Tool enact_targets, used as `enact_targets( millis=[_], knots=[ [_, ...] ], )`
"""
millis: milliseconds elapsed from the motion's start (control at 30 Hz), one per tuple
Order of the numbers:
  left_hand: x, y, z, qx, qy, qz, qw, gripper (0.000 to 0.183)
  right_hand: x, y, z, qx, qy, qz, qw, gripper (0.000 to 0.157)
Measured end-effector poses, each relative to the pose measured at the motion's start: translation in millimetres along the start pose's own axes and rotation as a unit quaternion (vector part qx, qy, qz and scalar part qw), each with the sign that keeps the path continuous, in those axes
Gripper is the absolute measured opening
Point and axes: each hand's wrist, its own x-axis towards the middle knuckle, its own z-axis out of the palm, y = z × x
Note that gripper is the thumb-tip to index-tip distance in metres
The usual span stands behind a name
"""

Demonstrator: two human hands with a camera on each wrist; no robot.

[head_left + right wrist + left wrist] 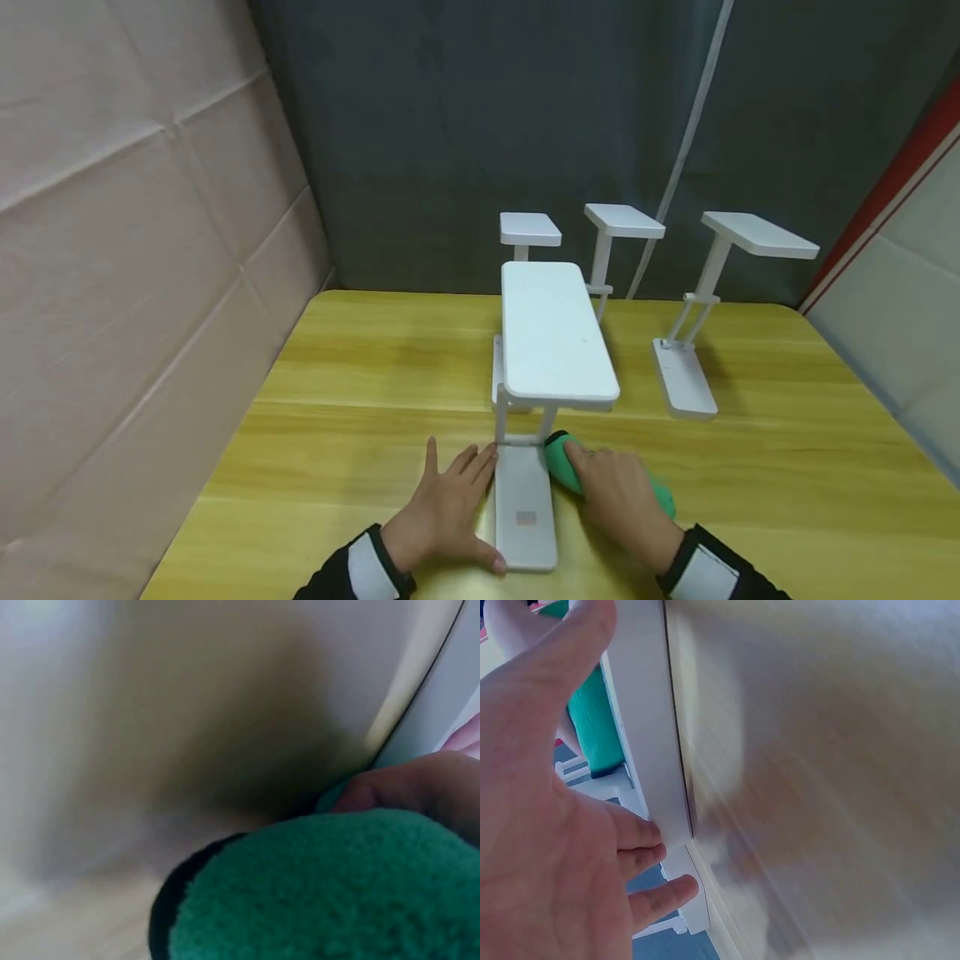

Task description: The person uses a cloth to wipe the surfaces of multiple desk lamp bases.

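A white folding phone stand (pixel 558 333) stands upright near the table's front edge, its flat base (pixel 525 508) toward me. My left hand (pixel 450 508) lies along the base's left side, fingers spread and straight, with the thumb at the near corner and fingertips at the edge. In the left wrist view these fingertips (pixel 649 832) touch the white side of the base. My right hand (pixel 622 500) grips a fuzzy green pad (pixel 562 462) with black trim. The pad meets the base's right side below the hinge. In the right wrist view the green pad (pixel 337 885) fills the lower part.
Three more white stands are behind: one at the back left (pixel 528 229), partly hidden, one in the middle (pixel 622 221), and one at the right (pixel 757 235). The wooden table (pixel 360 375) ends at a dark curtain (pixel 450 150). Pale cloth (pixel 150 250) hangs on the left.
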Motion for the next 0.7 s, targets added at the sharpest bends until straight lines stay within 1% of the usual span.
enact_targets(
  millis=[133,267,400,467,533,567,633,700],
  knots=[
    [-0.4,-0.4,-1.9,0.011,-0.003,-0.005,0.9999,0.124,-16,-4,-7.9,0.002,-0.02,-0.034,0.999,0.034],
    [-0.5,-1.7,-2.7,0.014,-0.005,-0.008,0.9999,0.124,-33,-5,-15.1,0.03,-0.05,-0.074,0.996,0.036],
    [-0.6,-2.3,-2.0,0.007,-0.008,-0.009,0.9999,0.124,-47,-2,-20.1,0.077,-0.091,-0.125,0.985,0.04],
    [-0.8,-2.4,-1.1,0.001,-0.008,-0.009,0.9999,0.124,-51,1,-22.6,0.094,-0.11,-0.141,0.979,0.044],
    [-1.3,-2.2,0.1,-0.007,-0.005,-0.007,0.9999,0.124,-53,6,-24.8,0.099,-0.115,-0.138,0.979,0.048],
    [-1.5,-2.0,0.7,-0.01,-0.003,-0.007,0.9999,0.123,-52,8,-25.5,0.092,-0.111,-0.128,0.981,0.049],
    [-2.0,-1.3,1.9,-0.016,0.001,-0.006,0.9998,0.123,-48,13,-24.2,0.065,-0.079,-0.097,0.99,0.053],
    [-2.3,-0.4,3.0,-0.017,0.005,-0.005,0.9998,0.124,-40,18,-20.2,0.036,-0.039,-0.053,0.997,0.054]
  ],
)
